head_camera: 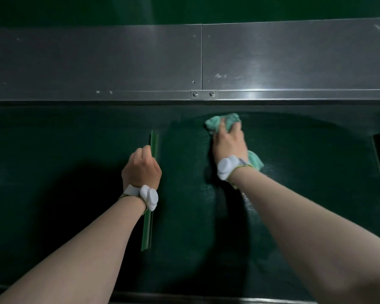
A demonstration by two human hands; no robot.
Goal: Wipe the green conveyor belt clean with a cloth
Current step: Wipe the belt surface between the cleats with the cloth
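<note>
One head-worn camera looks forward and steeply down onto the belt (184,216) from close above it. Both forearms enter from the bottom corners, with the left hand (140,167) and right hand (228,143) near mid-frame. The metal wall (97,62) crosses the upper part. The wide lens bends straight edges.

Both bare forearms reaching forward and down, a white band on each wrist. Left hand (141,166) knuckles up, fingers curled under — closed around something hidden beneath the palm. Right hand (229,142) stretched further ahead, fingers spread and bent, pressing down — slightly blurred.
</note>
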